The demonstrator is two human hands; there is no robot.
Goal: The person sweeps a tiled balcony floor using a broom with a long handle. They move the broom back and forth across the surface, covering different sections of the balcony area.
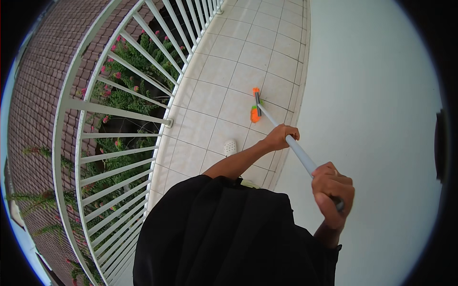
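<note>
My left hand [282, 137] is closed around the middle of a long pale handle [301, 153]. Higher on the same handle, close to its dark end, my right hand [332, 187] grips it. The handle slants down to a broom-like head [257, 103] with a grey bar and orange and green parts, low over or on the tiled floor [239, 75]. Whether the head touches the tiles I cannot tell. A white perforated clog [230, 147] shows on my foot below my left forearm.
A white metal railing [123, 136] curves along the left side, with pink-flowered plants [136, 71] and a tiled roof [53, 85] beyond it. A plain pale wall [365, 107] rises along the right side of the narrow tiled floor.
</note>
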